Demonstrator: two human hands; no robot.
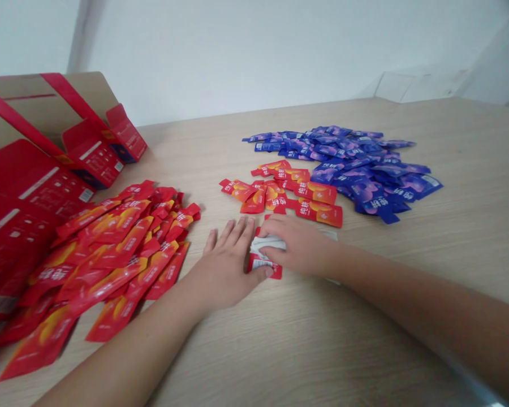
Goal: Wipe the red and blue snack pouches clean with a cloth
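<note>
My left hand (227, 265) lies flat on the wooden table with its fingers spread, and its thumb rests on a red sachet with a white label (261, 264). My right hand (294, 246) is curled over a crumpled silver-white sachet (267, 244), pinching it just above the red one. Between the hands, the two sachets overlap. Beyond my fingertips lies a small group of red-orange sachets (284, 192) printed with Chinese characters. A large heap of the same red sachets (119, 254) lies left of my left hand, and a heap of blue-purple sachets (356, 167) lies further ahead.
Flattened red cartons (34, 181) and a red-strapped cardboard box (38, 107) stand at the left end of the light wooden table (343, 333). Behind the table is a white wall (237, 56).
</note>
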